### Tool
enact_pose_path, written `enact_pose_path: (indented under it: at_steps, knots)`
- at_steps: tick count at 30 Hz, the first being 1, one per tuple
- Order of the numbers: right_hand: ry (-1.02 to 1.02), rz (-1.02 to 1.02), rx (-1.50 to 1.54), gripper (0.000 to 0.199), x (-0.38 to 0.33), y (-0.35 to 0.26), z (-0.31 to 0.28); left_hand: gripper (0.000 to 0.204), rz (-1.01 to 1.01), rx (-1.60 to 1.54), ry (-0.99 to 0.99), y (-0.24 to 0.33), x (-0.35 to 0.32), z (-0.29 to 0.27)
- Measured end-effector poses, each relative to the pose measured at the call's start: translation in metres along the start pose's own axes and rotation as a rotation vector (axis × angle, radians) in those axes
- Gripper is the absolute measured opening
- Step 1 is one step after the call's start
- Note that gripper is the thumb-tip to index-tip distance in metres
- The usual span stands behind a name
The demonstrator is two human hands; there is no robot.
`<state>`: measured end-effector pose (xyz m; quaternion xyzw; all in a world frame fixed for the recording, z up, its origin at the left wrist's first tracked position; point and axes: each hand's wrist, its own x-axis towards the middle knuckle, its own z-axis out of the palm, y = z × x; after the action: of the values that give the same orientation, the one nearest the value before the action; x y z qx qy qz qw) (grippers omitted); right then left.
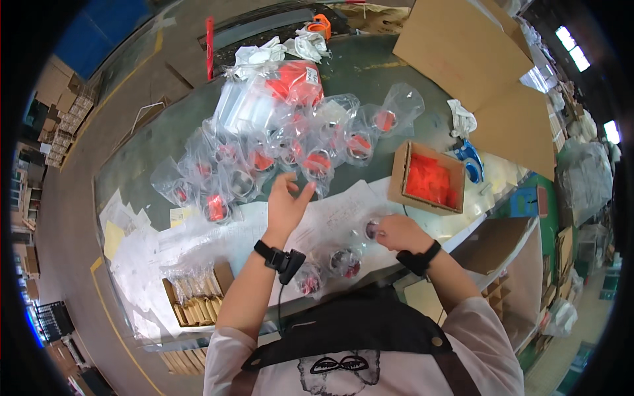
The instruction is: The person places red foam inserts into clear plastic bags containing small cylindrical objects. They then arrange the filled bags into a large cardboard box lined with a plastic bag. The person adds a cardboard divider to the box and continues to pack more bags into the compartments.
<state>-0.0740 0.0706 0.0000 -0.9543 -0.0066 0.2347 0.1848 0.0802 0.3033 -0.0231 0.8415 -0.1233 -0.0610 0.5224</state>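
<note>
My left hand (288, 203) is raised with thumb and fingers apart at the near edge of a pile of clear plastic bags. Closest to it is a bagged metal ring with a red piece inside (317, 164); whether the thumb touches its bag I cannot tell. At the right, my right hand (401, 233) is closed, its fingertips at the rim of a round metal ring in a clear bag (371, 229). Between my arms and close to my body lie two more bagged rings, one dark (345, 263) and one reddish (309, 284).
An open cardboard box of red packets (432, 181) stands right of the pile. Beyond it are a blue tape dispenser (470, 162) and a large cardboard carton (475, 72). Paper sheets (343, 208) cover the near table. A small box of wrapped pieces (173, 300) sits left.
</note>
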Motion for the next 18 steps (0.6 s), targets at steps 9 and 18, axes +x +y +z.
enact_pose_path:
  at_steps: [9, 18]
  knots:
    - [0.532, -0.309, 0.079, 0.016, 0.094, -0.054, -0.072, 0.024, -0.218, -0.294, -0.113, -0.007, 0.026, 0.02]
    - [0.14, -0.424, 0.466, 0.045, 0.038, -0.101, -0.052, 0.028, -0.385, -0.301, -0.132, -0.022, -0.068, -0.102]
